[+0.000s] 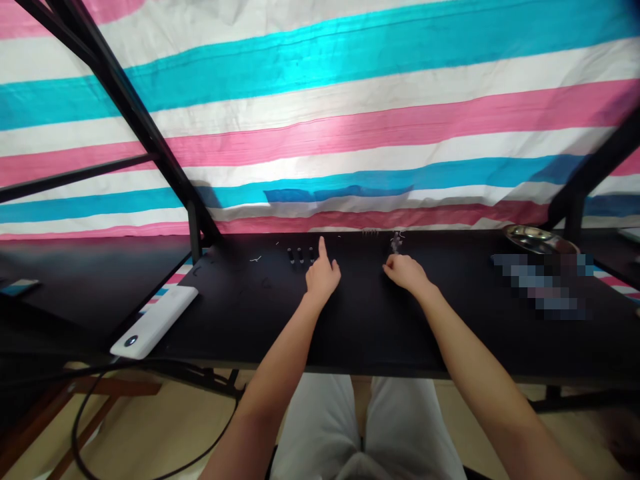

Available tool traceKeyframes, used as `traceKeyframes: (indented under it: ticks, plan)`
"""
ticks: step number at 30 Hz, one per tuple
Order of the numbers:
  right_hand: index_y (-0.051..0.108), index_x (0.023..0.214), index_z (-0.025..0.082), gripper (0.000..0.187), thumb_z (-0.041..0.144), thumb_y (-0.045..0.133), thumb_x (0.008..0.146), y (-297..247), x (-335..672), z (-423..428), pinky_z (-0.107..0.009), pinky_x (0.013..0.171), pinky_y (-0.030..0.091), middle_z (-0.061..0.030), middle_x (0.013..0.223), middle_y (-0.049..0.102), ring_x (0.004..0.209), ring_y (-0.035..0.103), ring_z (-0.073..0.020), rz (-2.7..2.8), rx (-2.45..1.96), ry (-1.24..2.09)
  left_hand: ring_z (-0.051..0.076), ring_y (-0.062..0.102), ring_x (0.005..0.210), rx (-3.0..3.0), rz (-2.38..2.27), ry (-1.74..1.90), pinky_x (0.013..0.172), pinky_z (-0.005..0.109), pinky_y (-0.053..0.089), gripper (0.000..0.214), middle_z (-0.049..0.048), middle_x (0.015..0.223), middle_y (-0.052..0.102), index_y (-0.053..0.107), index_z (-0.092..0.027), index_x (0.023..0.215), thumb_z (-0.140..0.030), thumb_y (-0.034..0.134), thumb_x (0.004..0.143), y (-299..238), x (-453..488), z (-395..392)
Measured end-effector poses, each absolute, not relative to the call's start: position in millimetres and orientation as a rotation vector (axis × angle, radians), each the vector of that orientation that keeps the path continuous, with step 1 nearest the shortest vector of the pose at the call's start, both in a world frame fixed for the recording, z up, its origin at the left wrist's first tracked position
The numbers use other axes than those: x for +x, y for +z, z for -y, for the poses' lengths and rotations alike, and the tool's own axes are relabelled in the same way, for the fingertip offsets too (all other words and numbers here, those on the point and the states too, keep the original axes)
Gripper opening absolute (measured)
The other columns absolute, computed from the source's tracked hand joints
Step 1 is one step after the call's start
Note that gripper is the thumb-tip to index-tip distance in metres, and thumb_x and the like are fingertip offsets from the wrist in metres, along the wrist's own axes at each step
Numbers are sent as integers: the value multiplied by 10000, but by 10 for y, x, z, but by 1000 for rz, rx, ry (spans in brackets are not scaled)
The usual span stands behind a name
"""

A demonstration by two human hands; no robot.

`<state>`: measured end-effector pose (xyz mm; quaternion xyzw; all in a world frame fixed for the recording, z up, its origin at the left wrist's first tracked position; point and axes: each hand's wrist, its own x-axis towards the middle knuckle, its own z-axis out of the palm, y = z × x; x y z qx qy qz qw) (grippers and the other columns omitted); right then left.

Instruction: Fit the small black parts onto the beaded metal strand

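I recorded the brightest area at the upper middle of the striped sheet (pixel 295 63); shadows darkened its lower folds. The black surface (pixel 360 333) was dim, and the metal dish (pixel 536 239) showed glare. Fine detail near my right hand (pixel 407 272) was soft. Pixelation obscured one patch (pixel 540 287) at right.

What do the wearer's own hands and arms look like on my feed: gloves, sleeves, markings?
The left hand and right hand are gloveless. The left arm and right arm show no sleeve, watch, band or cable in frame. Small markings or rings cannot be made out. The trousers are pale grey.
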<state>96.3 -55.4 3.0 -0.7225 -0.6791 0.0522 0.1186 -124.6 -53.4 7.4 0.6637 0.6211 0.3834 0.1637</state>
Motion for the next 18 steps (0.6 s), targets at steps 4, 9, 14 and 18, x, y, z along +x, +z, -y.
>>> traceKeyframes:
  ticks: [4, 9, 14, 18]
  plan:
    - [634, 841, 204, 243, 382, 470, 824, 40, 879, 576, -258, 578, 363, -72, 736, 641, 676, 595, -188, 1996, -1969, 125, 232, 619, 713, 1745, -1826, 1198, 736, 320, 408, 845, 64, 707, 634, 138, -174, 1427, -223, 603, 724, 93, -1357, 464]
    - [637, 872, 204, 252, 374, 455, 835, 38, 850, 574, -240, 545, 322, -42, 716, 639, 647, 579, -156, 2093, -1840, 120, 277, 622, 837, 1800, -2141, 816, 746, 363, 419, 706, 152, 960, 645, 188, -209, 1413, -291, 522, 796, 130, -1452, 423]
    - [646, 867, 207, 254, 367, 450, 837, 6, 836, 573, -238, 531, 316, -25, 663, 626, 589, 550, -138, 2111, -1718, 150, 227, 612, 799, 1858, -2012, 1013, 685, 310, 433, 212, 81, 836, 642, 559, -220, 1018, -268, 459, 837, 45, -1489, 342]
    - [614, 1009, 204, 276, 352, 462, 832, 4, 783, 609, -243, 580, 371, -18, 700, 622, 596, 541, -134, 2009, -1523, 209, 86, 514, 474, 1654, -1453, 1251, 478, 204, 389, 110, -12, 688, 568, 506, -195, 919, -209, 445, 828, -27, -1356, 324]
